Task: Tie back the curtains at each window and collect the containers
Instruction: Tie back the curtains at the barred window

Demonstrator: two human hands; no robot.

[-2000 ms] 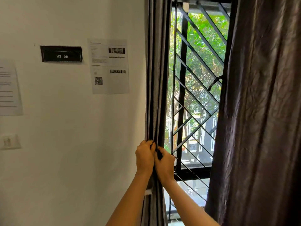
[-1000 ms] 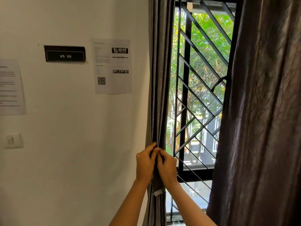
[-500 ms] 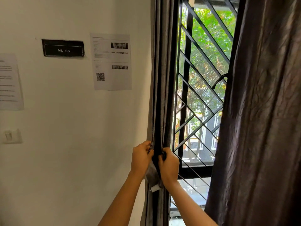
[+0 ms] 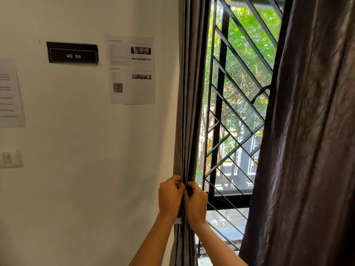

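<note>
Your left hand and right hand are raised side by side, touching each other, both with fingers curled tight into the folds of the left curtain. That curtain hangs bunched into a narrow grey column along the left edge of the window, right where the white wall ends, and you grip it low down, level with the bottom bar of the window frame. Your knuckles hide what lies between your fingers, so you cannot tell whether a tie band is in there or only cloth. A small white tag peeks out just under your left wrist, against the curtain. Just beside your right hand stands the black window grille with its slanted bars, and green trees show through it. The right curtain, dark and creased, hangs loose and wide, covering the right part of the window and filling that side of your view; a curved black handle juts out at its edge. On the wall to your left are a black sign reading WS 05, a printed sheet with a QR code beside it, another sheet cut off at the edge, and a pale wall switch below that
</note>
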